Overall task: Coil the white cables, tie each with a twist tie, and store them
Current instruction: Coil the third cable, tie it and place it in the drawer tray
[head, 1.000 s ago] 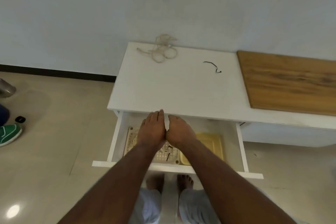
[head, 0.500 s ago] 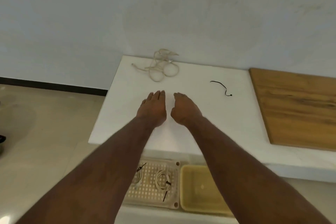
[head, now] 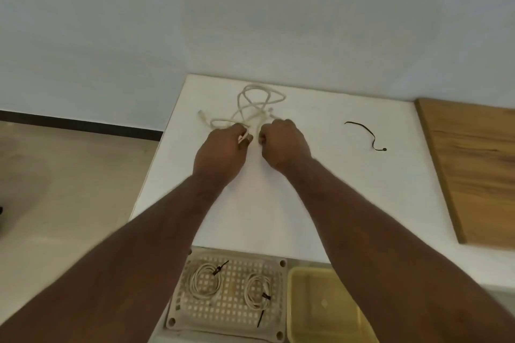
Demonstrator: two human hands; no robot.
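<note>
My left hand [head: 223,152] and right hand [head: 282,145] pinch the loose white cable [head: 252,104] on the white tabletop [head: 320,189], whose far edge touches the wall [head: 250,22]; a black twist tie [head: 367,135] lies right of the cable.

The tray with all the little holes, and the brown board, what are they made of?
The perforated tray looks like beige moulded plastic, matte: its square holes are even and its corners rounded. The brown board looks like wood or a wood-look laminate, since streaky grain runs along it; which one I cannot tell.
</note>
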